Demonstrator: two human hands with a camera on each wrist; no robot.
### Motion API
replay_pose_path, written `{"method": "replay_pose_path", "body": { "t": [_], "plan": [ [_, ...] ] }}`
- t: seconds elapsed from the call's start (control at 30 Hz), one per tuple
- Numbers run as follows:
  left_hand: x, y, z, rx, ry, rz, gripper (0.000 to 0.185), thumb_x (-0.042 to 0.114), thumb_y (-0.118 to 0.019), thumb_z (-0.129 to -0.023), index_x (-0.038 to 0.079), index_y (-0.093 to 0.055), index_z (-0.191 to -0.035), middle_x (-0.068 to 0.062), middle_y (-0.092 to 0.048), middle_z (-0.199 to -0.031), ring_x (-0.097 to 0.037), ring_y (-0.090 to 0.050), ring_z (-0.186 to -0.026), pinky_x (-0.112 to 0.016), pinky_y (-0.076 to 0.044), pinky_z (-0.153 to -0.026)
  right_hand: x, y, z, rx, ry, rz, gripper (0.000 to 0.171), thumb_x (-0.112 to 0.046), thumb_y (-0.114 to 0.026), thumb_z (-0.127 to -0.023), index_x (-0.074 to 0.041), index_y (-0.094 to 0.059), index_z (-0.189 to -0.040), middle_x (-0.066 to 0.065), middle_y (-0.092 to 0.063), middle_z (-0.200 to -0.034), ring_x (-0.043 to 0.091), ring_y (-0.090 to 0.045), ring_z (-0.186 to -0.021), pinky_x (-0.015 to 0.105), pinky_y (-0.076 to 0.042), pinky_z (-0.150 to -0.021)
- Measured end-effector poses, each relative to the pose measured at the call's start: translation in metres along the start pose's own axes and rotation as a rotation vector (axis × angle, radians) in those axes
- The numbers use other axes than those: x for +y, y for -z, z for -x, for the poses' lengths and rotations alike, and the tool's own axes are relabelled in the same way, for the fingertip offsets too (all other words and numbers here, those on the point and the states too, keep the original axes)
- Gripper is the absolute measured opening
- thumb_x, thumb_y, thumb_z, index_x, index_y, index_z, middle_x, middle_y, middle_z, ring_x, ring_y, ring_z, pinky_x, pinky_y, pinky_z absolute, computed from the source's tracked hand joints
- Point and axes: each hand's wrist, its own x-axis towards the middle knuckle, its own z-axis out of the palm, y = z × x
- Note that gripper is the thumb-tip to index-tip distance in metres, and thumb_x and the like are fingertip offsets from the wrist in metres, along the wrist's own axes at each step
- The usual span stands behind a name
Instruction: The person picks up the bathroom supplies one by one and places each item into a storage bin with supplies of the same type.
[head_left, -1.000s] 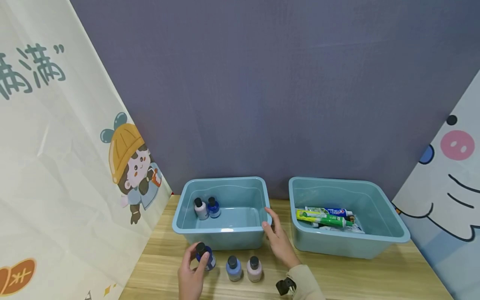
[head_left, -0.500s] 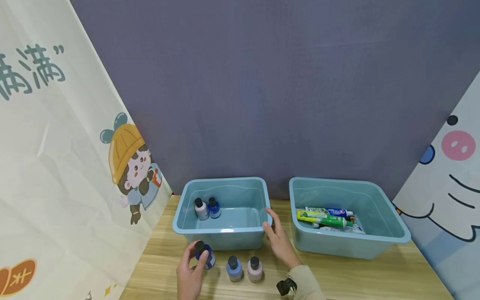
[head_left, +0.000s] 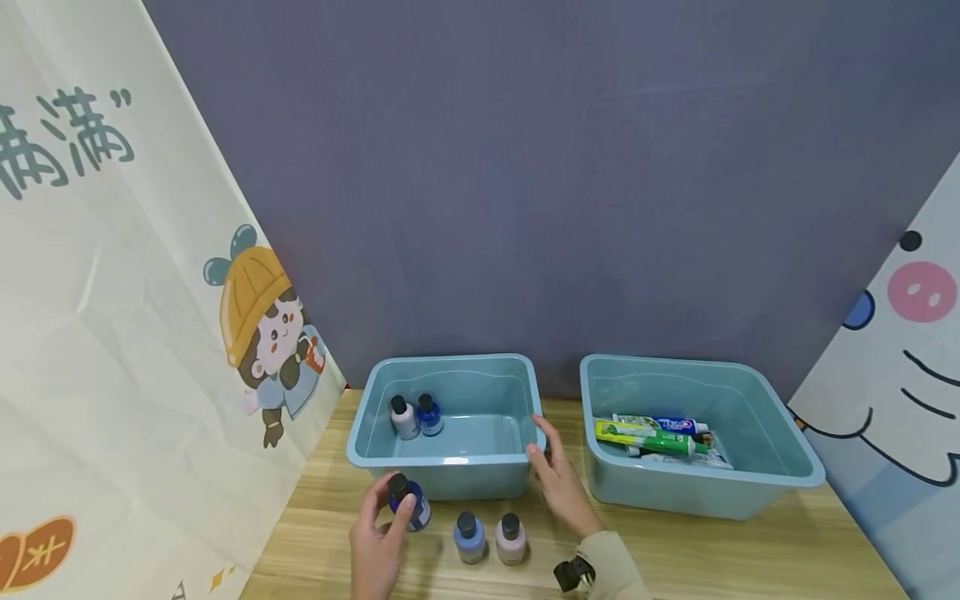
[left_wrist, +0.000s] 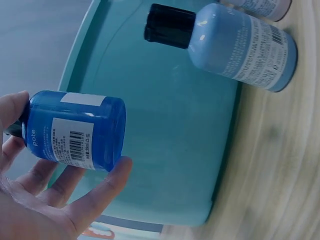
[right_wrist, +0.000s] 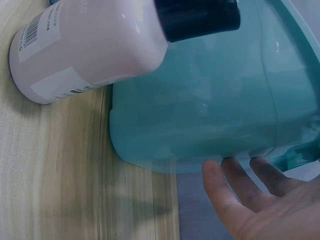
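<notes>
My left hand (head_left: pixel 381 533) grips a dark blue bottle (left_wrist: pixel 75 131) with a black cap, thumb on one side and fingers on the other. The bottle is close in front of the left blue bin (head_left: pixel 442 479). My right hand (head_left: pixel 561 483) touches that bin's right rim near the front corner, its fingers extended along the side wall in the right wrist view. On the table between my hands stand a light blue bottle (head_left: pixel 469 540) and a pale pink bottle (right_wrist: pixel 90 45), both black-capped. Inside the left bin, a whitish bottle (head_left: pixel 406 422) and a blue bottle (head_left: pixel 430 418) stand side by side.
A second blue bin (head_left: pixel 675 492) is to the right, holding several toothpaste tubes (head_left: pixel 648 436). Both bins stand on a wooden table (head_left: pixel 315 517) against a grey-purple backdrop (head_left: pixel 487 183). Printed panels flank the table, one of them a white panel (head_left: pixel 90 333) at left.
My left hand has lifted the dark blue bottle slightly, moving it a little up and left in the head view. My right hand stays at the bin's rim.
</notes>
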Motion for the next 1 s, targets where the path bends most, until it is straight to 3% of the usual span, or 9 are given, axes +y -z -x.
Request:
{"method": "replay_pose_path", "body": {
  "t": [0.2,0.53,0.7,1.0],
  "plan": [
    [0.005,0.001,-0.004,0.002,-0.012,0.003,0.04,0.033,-0.069,-0.098,0.021,-0.061,-0.136,-0.006,-0.067,-0.127,-0.004,-0.057,-0.11,-0.023,-0.057,-0.077,-0.002,0.0,0.0,-0.013,-0.012,-0.029,0.055,-0.051,-0.045,-0.107,-0.039,-0.027,-0.158,0.019,-0.028,-0.167,0.042,-0.042,-0.144,0.059,-0.049,-0.103],
    [0.015,0.005,-0.004,0.02,-0.049,0.012,0.042,0.03,-0.067,-0.1,0.016,-0.058,-0.138,-0.005,-0.066,-0.129,-0.003,-0.058,-0.11,-0.025,-0.057,-0.08,0.001,-0.001,-0.001,-0.01,0.003,-0.021,0.053,-0.046,-0.044,-0.109,-0.035,-0.028,-0.158,0.021,-0.029,-0.166,0.043,-0.041,-0.145,0.058,-0.049,-0.103],
    [0.021,0.005,-0.005,0.03,-0.095,0.031,0.037,0.025,-0.069,-0.099,0.019,-0.06,-0.135,-0.004,-0.067,-0.129,-0.002,-0.059,-0.112,-0.023,-0.057,-0.078,0.0,0.0,0.0,-0.015,-0.004,-0.04,0.056,-0.05,-0.044,-0.107,-0.037,-0.027,-0.158,0.019,-0.027,-0.167,0.043,-0.039,-0.147,0.061,-0.047,-0.106],
    [0.032,0.007,-0.008,0.01,-0.089,0.011,0.038,0.03,-0.068,-0.1,0.024,-0.059,-0.136,-0.002,-0.066,-0.132,-0.004,-0.058,-0.114,-0.021,-0.056,-0.082,0.0,-0.001,0.0,-0.014,0.011,-0.061,0.052,-0.047,-0.046,-0.108,-0.039,-0.03,-0.156,0.019,-0.029,-0.167,0.042,-0.041,-0.146,0.06,-0.047,-0.106]
  ]
}}
